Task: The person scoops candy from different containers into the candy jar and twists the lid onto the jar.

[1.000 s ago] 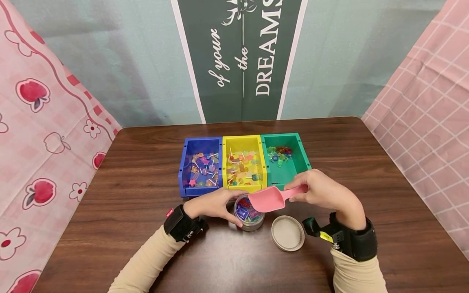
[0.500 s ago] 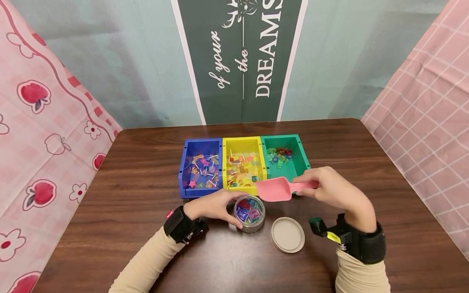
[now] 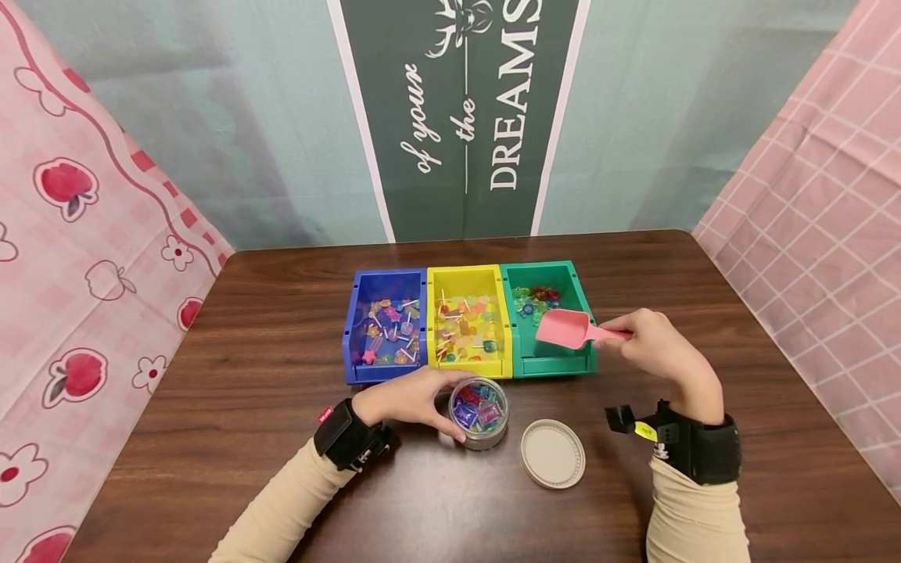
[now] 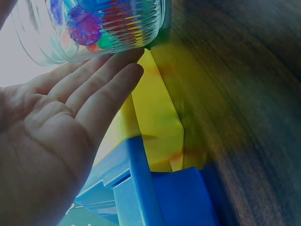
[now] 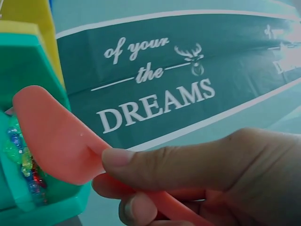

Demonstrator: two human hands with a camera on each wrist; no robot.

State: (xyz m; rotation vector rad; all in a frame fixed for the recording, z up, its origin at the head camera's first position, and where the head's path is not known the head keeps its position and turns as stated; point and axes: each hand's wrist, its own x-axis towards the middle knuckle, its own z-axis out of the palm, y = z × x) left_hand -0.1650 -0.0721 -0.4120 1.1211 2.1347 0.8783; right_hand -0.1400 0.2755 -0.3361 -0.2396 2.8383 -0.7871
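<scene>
My right hand [image 3: 655, 344] grips the handle of a pink scoop [image 3: 565, 328], its bowl over the front of the green bin [image 3: 556, 366]. In the right wrist view the thumb lies along the handle, and the part of the bowl [image 5: 56, 136] in sight holds nothing. Several clear coloured pieces [image 3: 536, 299] lie at the back of that bin. My left hand [image 3: 415, 399] holds a round clear jar [image 3: 479, 439] by its side, thumb in front and fingers behind. Shiny purple, red and green pieces [image 3: 477, 405] fill the lidless jar.
A yellow bin [image 3: 470, 367] and a blue bin [image 3: 385, 374], both with small lollipop-like pieces inside, stand joined to the green bin's left. A round beige lid [image 3: 553, 453] lies on the dark wooden table [image 3: 436, 508], right of the jar.
My right hand has carried the scoop from above the jar up and to the right, over the green bin. My left hand and the jar have stayed in place.
</scene>
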